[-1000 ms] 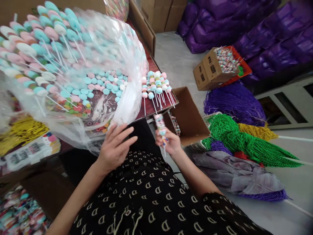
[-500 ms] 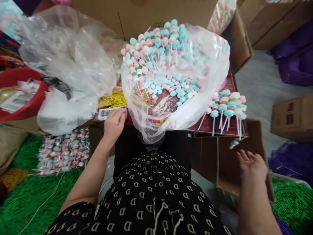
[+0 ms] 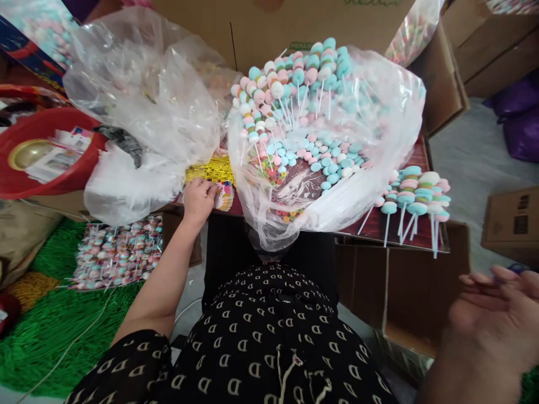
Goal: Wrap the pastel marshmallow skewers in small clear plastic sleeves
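My left hand [image 3: 199,201] rests at the table's front edge, fingers bent and pressed together at the left side of a small printed packet [image 3: 224,196]. Just behind it lies a bundle of yellow twist ties [image 3: 210,169]. My right hand [image 3: 492,314] hangs off the table at the lower right, blurred. Its fingers curl loosely apart, with nothing visible in them. Nearest to it, marshmallow skewers [image 3: 415,193] lie on the table's right corner, their white sticks over the edge. More marshmallow skewers [image 3: 290,78] fill a clear plastic bag [image 3: 387,140], beside loose marshmallow discs [image 3: 332,160] and gummy rings [image 3: 290,214].
An open cardboard box [image 3: 421,292] stands below the table's right edge. To the left are a crumpled plastic bag [image 3: 138,101] and a red basin [image 3: 25,185]. Wrapped skewers [image 3: 120,252] lie low left near green shredded filler [image 3: 80,314]. A large carton [image 3: 269,28] stands behind.
My right hand has moved farther right and its fingers have curled; the small wrapped piece falling near it is gone from view. My left hand has shifted slightly, and the packet shows a coloured face.
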`<state>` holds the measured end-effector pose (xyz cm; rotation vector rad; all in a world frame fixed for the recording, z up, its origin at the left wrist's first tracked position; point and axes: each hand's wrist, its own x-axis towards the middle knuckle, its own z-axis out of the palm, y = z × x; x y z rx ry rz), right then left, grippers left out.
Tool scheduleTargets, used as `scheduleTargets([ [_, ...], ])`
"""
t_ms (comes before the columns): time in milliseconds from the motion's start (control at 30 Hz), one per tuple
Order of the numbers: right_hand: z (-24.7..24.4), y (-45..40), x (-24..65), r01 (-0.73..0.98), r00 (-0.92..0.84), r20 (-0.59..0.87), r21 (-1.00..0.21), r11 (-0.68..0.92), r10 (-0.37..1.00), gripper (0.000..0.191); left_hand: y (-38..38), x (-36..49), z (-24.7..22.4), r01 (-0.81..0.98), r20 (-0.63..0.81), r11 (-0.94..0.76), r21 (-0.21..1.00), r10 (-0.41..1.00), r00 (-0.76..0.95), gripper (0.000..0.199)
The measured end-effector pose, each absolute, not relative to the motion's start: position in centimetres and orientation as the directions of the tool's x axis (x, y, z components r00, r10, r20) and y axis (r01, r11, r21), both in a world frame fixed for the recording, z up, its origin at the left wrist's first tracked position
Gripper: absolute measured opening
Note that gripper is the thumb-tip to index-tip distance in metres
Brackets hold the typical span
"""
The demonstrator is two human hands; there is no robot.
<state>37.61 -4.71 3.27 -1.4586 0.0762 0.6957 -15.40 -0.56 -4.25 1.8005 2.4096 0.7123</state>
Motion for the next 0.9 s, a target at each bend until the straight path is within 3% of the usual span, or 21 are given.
scheduleTargets([
  [67, 3.5, -4.4, 35.0, -0.092, 0.761, -0.081, -0.996, -0.017, 0.644, 0.022, -0.6, -15.5, -4.1, 0.877, 0.255, 0.220, 0.428, 0.901, -0.350, 0.022],
  [133, 3.1, -4.2, 32.1, -0.039, 0.635, 0.042, -0.996, 0.086, 0.772, 0.025, -0.8, -15.1, -3.4, 0.872, 0.332, 0.183, 0.454, 0.873, -0.356, 0.025],
  [167, 2.9, -4.1, 30.6, -0.092, 0.565, 0.024, -0.991, 0.092, 0.824, 0.022, -1.0, -14.5, -2.8, 0.877, 0.391, 0.143, 0.459, 0.854, -0.344, 0.026],
  [267, 2.3, -3.8, 25.3, -0.210, 0.159, -0.153, -0.970, -0.118, 0.975, 0.013, -1.7, -11.0, -0.7, 0.903, 0.571, -0.049, 0.426, 0.789, -0.226, 0.026],
  [367, 1.9, -3.1, 20.1, -0.240, -0.259, -0.203, -0.934, -0.267, 0.944, 0.029, -2.2, -5.5, 0.7, 0.885, 0.628, -0.260, 0.386, 0.777, -0.045, 0.019],
  [433, 1.7, -2.3, 17.7, -0.275, -0.383, -0.204, -0.906, -0.322, 0.901, 0.041, -2.4, -1.8, 0.8, 0.840, 0.618, -0.384, 0.384, 0.783, 0.075, 0.017],
  [500, 1.4, -1.6, 16.5, -0.309, -0.379, -0.213, -0.888, -0.340, 0.900, 0.042, -2.5, 1.0, 0.5, 0.799, 0.598, -0.438, 0.413, 0.792, 0.125, 0.019],
  [633, 1.1, -0.9, 17.2, -0.386, -0.312, -0.263, -0.843, -0.375, 0.913, 0.042, -2.4, 2.4, 0.4, 0.708, 0.487, -0.437, 0.556, 0.861, 0.148, 0.020],
  [700, 1.1, -0.9, 18.2, -0.405, -0.303, -0.278, -0.828, -0.387, 0.912, 0.043, -2.3, 1.5, 0.7, 0.597, 0.369, -0.387, 0.703, 0.916, 0.160, 0.035],
  [800, 1.1, -0.9, 19.3, -0.436, -0.285, -0.264, -0.820, -0.370, 0.921, 0.040, -2.0, 0.2, 1.3, 0.397, 0.111, -0.150, 0.905, 0.986, 0.121, 0.056],
  [900, 1.0, -0.9, 19.7, -0.459, -0.265, -0.246, -0.818, -0.346, 0.932, 0.036, -2.0, 0.0, 1.5, 0.175, -0.123, 0.097, 0.980, 0.982, 0.142, 0.049],
])
